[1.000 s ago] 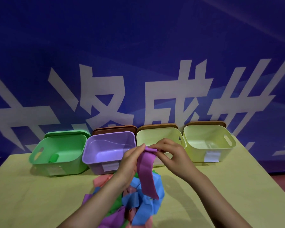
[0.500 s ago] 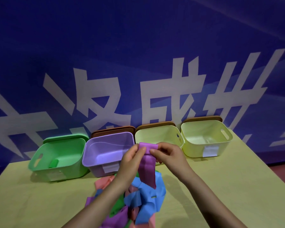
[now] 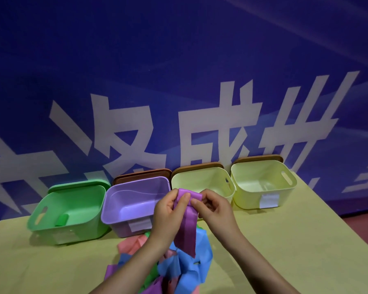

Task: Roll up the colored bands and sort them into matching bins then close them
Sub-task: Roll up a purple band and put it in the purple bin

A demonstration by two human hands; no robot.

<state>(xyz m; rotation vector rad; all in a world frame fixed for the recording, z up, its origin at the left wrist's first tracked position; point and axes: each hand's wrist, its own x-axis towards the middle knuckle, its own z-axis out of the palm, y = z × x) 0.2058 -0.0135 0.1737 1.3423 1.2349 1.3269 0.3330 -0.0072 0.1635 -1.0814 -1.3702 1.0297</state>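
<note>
1. Farthest left on the surface (image 3: 40, 268) stood the green bin (image 3: 51, 221), smooth moulded plastic with rounded corners and a slot handle; one small green roll (image 3: 62, 220) already lay inside, so I judged that colour at least begun. Its green lid (image 3: 81, 184) leaned behind it, not yet on.
2. Next came the purple bin (image 3: 123, 211), translucent, glossy and apparently bare inside, with a brown lid (image 3: 141, 176) propped at its back and a white label on its front.
3. My left hand (image 3: 168, 211) pinched the top of the purple band (image 3: 186, 225), thumb pressed on its front.
4. The band itself was a flat, matte, limp strip, folded over at the top where the roll was starting, its tail hanging toward the pile; it was held just in front of the purple bin's right corner.
5. Below it lay the heap of loose bands (image 3: 174, 270), blue, pink, green and purple, crumpled together. I judged most of the sorting was still to do.
6. My right hand (image 3: 212, 211) gripped the band's folded top from the other side, fingers curled around it.
7. Two pale yellow bins (image 3: 202, 183) and (image 3: 263, 187) stood further right, both open and seemingly holding nothing, brown lids behind them.
</note>
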